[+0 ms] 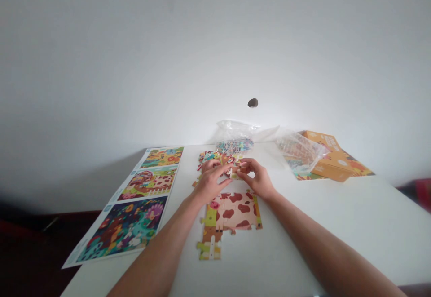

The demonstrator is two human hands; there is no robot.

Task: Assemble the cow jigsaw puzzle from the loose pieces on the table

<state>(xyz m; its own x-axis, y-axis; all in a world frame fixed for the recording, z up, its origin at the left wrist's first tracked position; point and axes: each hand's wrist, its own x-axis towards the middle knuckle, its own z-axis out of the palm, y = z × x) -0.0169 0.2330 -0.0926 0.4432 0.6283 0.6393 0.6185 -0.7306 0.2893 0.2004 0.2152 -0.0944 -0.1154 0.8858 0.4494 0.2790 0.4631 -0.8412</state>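
My left hand (213,181) and my right hand (258,178) are close together over a pile of loose jigsaw puzzle pieces (215,156). Between the thumb and fingers of my right hand is a puzzle piece (240,165). The left thumb and forefinger close on another small piece (230,172), partly hidden by the fingers. Just below the hands lies a joined puzzle section (237,210) showing a pink cow with red-brown spots. A strip of joined pieces (211,243) with a white fence post runs down from its left side.
A printed sheet (134,202) with three colourful pictures lies on the left of the white table (269,261). At the back stand clear plastic bags (235,137) of pieces. Another bag (299,151) rests against an orange box (332,157) at right. Behind is a wall with a hole (252,103).
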